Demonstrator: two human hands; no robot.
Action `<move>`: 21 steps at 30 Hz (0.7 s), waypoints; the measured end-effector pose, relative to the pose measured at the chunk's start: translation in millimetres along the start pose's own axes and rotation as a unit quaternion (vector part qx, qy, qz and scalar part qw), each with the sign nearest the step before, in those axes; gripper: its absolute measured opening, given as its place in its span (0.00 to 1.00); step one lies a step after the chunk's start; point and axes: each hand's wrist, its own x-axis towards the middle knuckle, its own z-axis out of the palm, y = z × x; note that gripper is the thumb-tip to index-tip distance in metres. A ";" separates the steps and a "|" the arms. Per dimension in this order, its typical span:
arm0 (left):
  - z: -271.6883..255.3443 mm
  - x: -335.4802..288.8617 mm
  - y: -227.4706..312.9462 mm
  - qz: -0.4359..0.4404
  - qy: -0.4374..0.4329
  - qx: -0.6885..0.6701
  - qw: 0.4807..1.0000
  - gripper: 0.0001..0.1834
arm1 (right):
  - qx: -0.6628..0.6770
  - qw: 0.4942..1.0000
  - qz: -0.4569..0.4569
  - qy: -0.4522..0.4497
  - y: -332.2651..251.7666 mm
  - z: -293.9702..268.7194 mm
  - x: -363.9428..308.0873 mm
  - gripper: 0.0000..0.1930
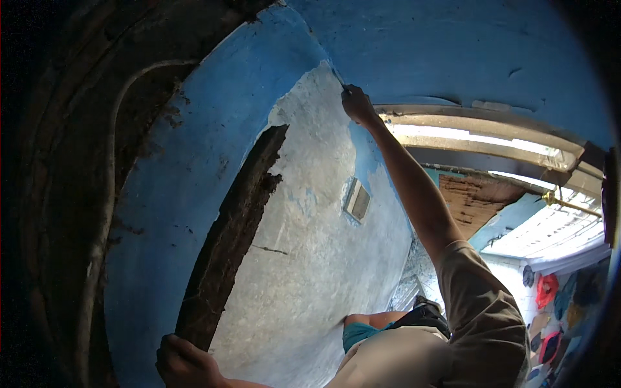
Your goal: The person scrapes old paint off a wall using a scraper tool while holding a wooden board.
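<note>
Step, as judged: thin-bladed tool (337, 75) works the blue paint (252, 90) edge, above the rectangular wall plate (358, 201). Right hand (358, 105): fingers wrapped round its handle; next stroke likely calls for a flat blade. Left hand (184, 363), below-left of plate: fingers curled by the dark strip (226, 239), grip unclear. Blade tip indistinct; left forearm cut off.

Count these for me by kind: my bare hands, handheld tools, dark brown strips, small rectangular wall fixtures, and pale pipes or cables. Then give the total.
Bare hands: 2, left hand and right hand
Thin tool: 1
Dark brown strip: 1
Rectangular wall fixture: 1
Pale pipe or cable: 1
Total: 6
</note>
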 end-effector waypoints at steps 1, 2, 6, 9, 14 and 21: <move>2.6 -1.4 -1.7 -0.002 -0.018 0.019 1.000 0.28 | 0.076 0.990 0.101 -0.058 1.2 -2.6 -4.9 0.19; 3.9 -1.7 -3.7 -0.004 -0.036 0.037 0.999 0.28 | 0.151 0.962 0.200 -0.114 2.9 -6.4 -9.8 0.20; 2.8 -2.5 -2.4 -0.022 -0.017 -0.020 0.999 0.28 | 0.249 0.923 0.260 -0.137 -17.6 -39.5 -71.8 0.20; 2.1 -1.5 -7.5 -0.004 -0.024 -0.014 1.000 0.27 | 0.268 0.901 0.296 -0.170 -24.7 -60.9 -91.2 0.20; -1.8 1.2 -13.5 0.133 0.131 -0.024 0.982 0.34 | 0.323 0.878 0.310 -0.168 -55.6 -64.4 -84.9 0.20; -2.9 2.9 -0.8 0.104 0.101 0.019 0.989 0.34 | 0.116 0.984 0.126 -0.053 -18.4 -11.8 -17.0 0.19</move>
